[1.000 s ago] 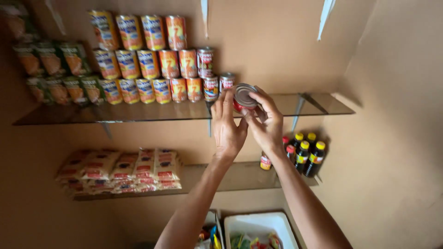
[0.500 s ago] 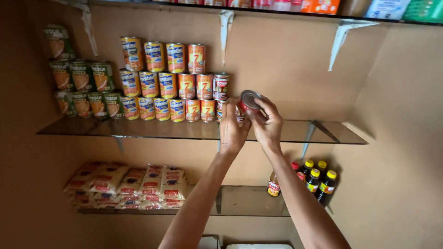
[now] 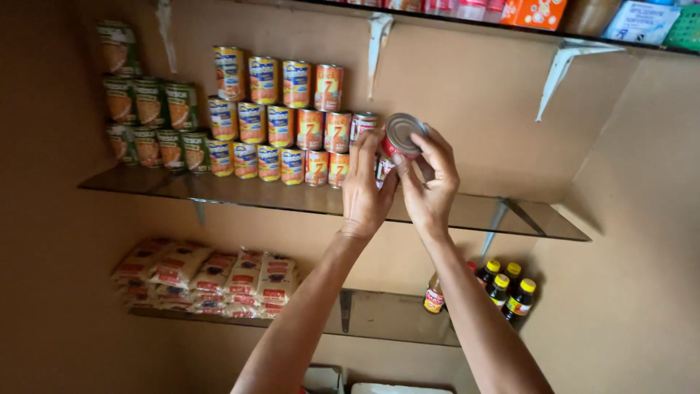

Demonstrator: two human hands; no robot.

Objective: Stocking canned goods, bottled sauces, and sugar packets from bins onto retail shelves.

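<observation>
Small red-labelled tin [image 3: 399, 140]: since a second ago you had carried it left and closer to the stacked rows, the view tilting up with it. It stood tilted, silver end toward you, at the right end of the middle row of orange cans [image 3: 325, 131], just beside the end can [image 3: 362, 124]. Judged from that, the tin was near its slot, not yet seated.

Right hand [image 3: 432, 191]: fingers [image 3: 437, 149] curled over the tin's top and right side, pinching it. Left hand [image 3: 367, 191]: fingers spread upright, pressed against the tin's left side.

Below, the glass shelf [image 3: 240, 191] carried the stacks. Lower shelf: packets [image 3: 211, 281] left, dark bottles [image 3: 503, 288] right.
</observation>
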